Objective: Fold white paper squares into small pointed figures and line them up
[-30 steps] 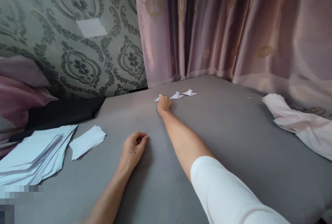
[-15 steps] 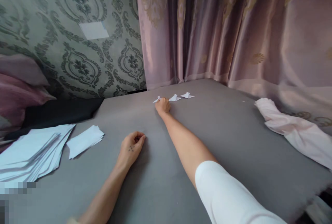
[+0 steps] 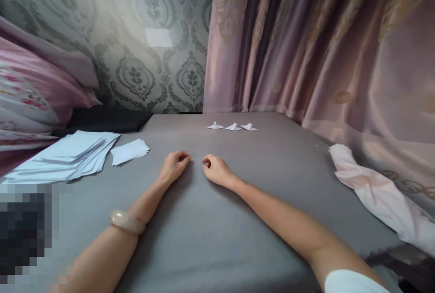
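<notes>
My left hand [image 3: 175,166] rests on the grey cloth surface [image 3: 204,229], its thumb and fingertips drawn together with no object showing in them. My right hand [image 3: 216,169] lies a short gap to its right, fingers curled in toward the thumb, and I see nothing held there either. Beyond both hands three small folded white paper figures stand in a row: the left paper figure [image 3: 215,125], the middle paper figure [image 3: 233,127] and the right paper figure [image 3: 249,127]. Neither hand touches them.
Left of my hands lie a small stack of cut paper [image 3: 130,151] and a larger pile of white sheets [image 3: 73,155]. A black folded item [image 3: 108,119] sits behind them. Pale pink cloth [image 3: 369,186] lies bunched at the right. A curtain [image 3: 288,48] and patterned wall [image 3: 136,71] border the back.
My right hand has let go of the left paper figure and come back toward me, beside my left hand. That figure now stands apart in the row. The view has shifted.
</notes>
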Demonstrator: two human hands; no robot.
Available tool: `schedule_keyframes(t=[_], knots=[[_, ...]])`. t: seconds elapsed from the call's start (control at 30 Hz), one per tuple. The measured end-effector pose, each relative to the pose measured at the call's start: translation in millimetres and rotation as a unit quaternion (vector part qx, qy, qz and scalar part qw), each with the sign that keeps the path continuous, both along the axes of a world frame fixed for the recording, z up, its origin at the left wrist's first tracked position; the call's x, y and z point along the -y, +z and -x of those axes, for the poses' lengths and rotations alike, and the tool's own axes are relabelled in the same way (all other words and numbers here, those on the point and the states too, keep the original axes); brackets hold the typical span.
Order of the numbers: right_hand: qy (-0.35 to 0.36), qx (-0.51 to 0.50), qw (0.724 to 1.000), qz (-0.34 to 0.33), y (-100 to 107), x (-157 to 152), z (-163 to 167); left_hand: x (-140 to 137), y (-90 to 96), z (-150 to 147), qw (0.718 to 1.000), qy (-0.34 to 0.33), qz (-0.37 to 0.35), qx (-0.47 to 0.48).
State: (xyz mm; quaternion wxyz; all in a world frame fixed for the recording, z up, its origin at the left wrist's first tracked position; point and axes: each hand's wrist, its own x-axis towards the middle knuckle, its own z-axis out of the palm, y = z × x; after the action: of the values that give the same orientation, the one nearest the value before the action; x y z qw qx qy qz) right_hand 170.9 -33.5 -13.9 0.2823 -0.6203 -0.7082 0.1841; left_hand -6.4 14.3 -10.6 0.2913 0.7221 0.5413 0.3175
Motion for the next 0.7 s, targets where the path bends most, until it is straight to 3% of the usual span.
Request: schedule_keyframes(t=[0.23,0.37,0.53,0.7], knots=[[0.038,0.001,0.998,-0.058,-6,11,-2,-6,12.5,31,0.995,0.008,0.057,0.086],[0.061,-0.008,0.996,-0.066,-8,9,-4,-12,33.2,84,0.985,0.116,-0.013,0.126],[0.071,0.029,0.994,-0.080,-10,4,-4,-20,57.4,157,0.969,0.232,-0.076,0.029],[0.071,0.047,0.994,-0.072,-9,2,-2,-32,57.2,183,0.968,0.228,-0.056,-0.086]])
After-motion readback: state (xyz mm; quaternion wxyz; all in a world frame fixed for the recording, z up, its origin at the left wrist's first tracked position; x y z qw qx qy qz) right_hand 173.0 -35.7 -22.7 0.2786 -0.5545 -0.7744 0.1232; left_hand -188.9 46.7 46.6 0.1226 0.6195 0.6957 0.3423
